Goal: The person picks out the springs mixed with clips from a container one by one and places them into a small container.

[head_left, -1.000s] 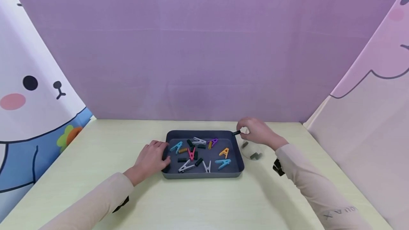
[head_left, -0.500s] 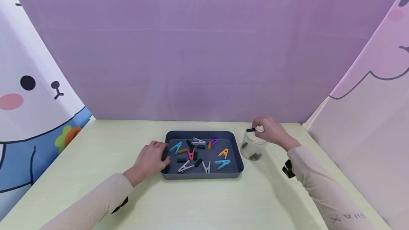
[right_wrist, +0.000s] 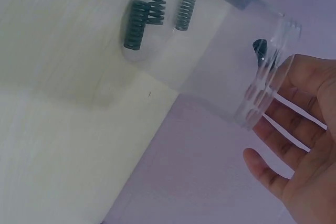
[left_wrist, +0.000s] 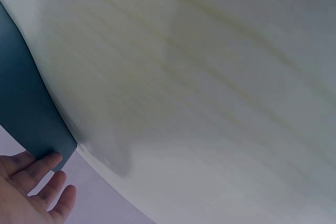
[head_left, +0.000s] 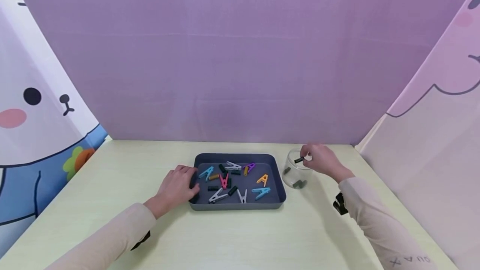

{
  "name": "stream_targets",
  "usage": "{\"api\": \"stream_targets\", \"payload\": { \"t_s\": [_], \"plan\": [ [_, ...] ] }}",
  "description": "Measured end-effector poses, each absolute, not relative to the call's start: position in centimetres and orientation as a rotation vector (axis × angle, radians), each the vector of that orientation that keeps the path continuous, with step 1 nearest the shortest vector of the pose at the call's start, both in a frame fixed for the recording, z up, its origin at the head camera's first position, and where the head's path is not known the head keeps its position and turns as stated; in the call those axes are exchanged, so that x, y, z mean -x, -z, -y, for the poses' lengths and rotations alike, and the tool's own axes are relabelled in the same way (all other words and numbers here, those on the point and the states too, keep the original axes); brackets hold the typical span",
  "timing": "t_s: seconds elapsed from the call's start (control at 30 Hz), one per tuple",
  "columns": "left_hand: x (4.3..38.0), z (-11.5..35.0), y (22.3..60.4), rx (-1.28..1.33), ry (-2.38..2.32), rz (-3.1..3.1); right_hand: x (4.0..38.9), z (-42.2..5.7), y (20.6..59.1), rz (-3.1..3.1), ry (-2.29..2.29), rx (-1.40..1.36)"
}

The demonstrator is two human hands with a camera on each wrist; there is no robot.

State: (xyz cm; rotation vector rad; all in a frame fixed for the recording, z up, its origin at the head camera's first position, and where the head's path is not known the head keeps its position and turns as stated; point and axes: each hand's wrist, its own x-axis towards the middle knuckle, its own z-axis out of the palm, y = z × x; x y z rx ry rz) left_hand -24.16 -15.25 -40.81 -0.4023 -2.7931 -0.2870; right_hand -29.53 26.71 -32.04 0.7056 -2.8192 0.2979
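Observation:
My right hand (head_left: pixel 321 161) pinches a dark coil spring (head_left: pixel 299 160) at the mouth of a clear jar (head_left: pixel 296 174). In the right wrist view the held spring (right_wrist: pixel 260 49) shows through the jar's threaded neck, and several dark green springs (right_wrist: pixel 158 1) lie at the bottom. My left hand (head_left: pixel 175 188) holds the left wall of a dark grey tray (head_left: pixel 240 206), its thumb at the rim. The left wrist view shows fingers (left_wrist: pixel 39 174) against the tray's outer wall (left_wrist: pixel 31 103). Springs and small plastic clips are scattered in the tray.
Among the clips are a red one (head_left: pixel 224 180), a purple one (head_left: pixel 250 166), an orange one (head_left: pixel 263 179), and blue and white ones. Brown springs (head_left: pixel 213 177) lie among dark green ones. A purple backdrop (head_left: pixel 232 74) rises behind the pale table (head_left: pixel 240 241).
My right hand has carried the spring from the tray's back right corner rightward to the jar, then lowered it a little at the mouth. The left hand has stayed on the tray.

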Motion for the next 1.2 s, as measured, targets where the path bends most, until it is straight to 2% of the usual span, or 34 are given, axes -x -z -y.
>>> {"api": "stream_targets", "payload": {
  "t_s": [1.2],
  "plan": [
    [24.3, 15.3, 41.0, 0.408, 0.286, 2.777, 29.9, -26.0, 33.2, 2.825, -0.273, -0.664]
  ]
}}
